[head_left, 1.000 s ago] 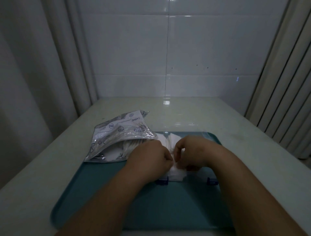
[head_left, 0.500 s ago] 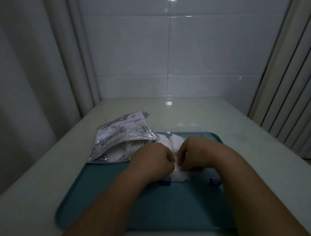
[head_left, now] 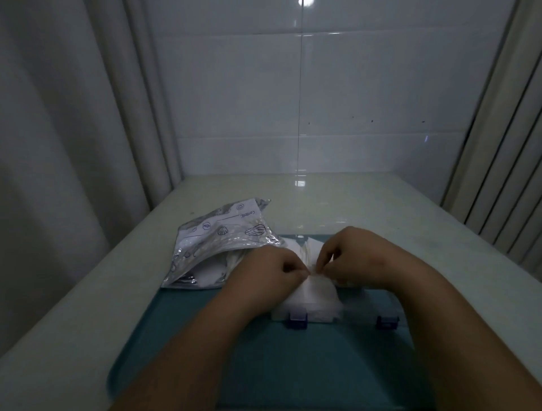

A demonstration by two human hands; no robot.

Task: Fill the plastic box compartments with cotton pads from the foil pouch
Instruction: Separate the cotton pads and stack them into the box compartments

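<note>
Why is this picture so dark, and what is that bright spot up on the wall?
Head view: dim, underexposed room; the spot is lamp glare on the glossy wall tiles, repeated on the table; the wide lens slants the curtains; the cotton pads look fairly sharp.

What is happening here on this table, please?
A person is working with bare hands. The left hand and the right hand both pinch a white cotton pad over a clear plastic box with blue clasps, which stands on a teal tray. The open foil pouch lies to the left, with more pads inside.
</note>
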